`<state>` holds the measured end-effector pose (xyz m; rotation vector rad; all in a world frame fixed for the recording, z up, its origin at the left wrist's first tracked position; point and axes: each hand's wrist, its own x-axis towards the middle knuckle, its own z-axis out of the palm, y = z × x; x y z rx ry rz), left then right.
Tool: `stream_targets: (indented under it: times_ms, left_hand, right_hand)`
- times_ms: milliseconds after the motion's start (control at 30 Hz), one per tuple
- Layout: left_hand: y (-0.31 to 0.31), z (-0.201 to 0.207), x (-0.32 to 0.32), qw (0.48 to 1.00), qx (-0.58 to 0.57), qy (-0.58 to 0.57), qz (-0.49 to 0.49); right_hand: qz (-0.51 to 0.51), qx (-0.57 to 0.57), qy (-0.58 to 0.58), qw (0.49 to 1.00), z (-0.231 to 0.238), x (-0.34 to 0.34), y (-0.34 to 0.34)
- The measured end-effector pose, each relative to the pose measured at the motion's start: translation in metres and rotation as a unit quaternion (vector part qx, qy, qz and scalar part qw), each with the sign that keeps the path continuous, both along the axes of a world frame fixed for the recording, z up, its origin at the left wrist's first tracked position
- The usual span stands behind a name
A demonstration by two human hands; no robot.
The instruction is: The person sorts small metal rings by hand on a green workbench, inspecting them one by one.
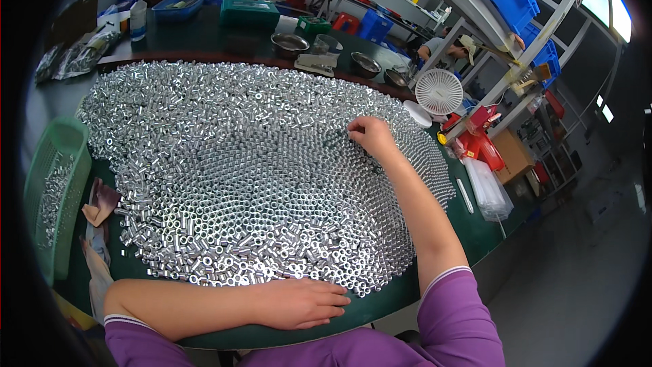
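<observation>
A broad heap of small shiny metal sleeves (pixel 258 170) covers most of the green table. In the middle many stand upright in tight rows; along the far side and near edge they lie jumbled. My left hand (pixel 302 304) rests flat on the table's near edge, fingers stretched out to the right, beside the loose sleeves. Over the right part of the heap my right hand (pixel 373 137) reaches out with its fingers pinched together, pointing left. Whatever is between those fingertips, if anything, is too small to make out.
A green plastic basket (pixel 80 156) with more metal pieces stands at the left, cloth scraps (pixel 102 202) beside it. Metal bowls (pixel 290 42) and a small scale (pixel 316 63) line the far side. A white fan (pixel 439 91) and plastic bags (pixel 485 187) are at the right. Other people sit farther back.
</observation>
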<state>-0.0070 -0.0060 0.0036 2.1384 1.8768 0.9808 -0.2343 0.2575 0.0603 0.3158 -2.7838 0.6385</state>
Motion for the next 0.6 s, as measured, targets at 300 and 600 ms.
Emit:
stream_targets:
  times_ms: [300, 600]
  left_hand:
    - [0.0, -0.002, 0.001, 1.0, 0.003, -0.014, 0.0]
    - [0.001, 0.003, 0.001, 1.0, -0.003, -0.031, -0.003]
  right_hand:
    - [0.037, 0.035, -0.068, 0.996, -0.002, -0.012, -0.011]
    - [0.01, 0.081, 0.006, 0.997, 0.012, 0.013, 0.018]
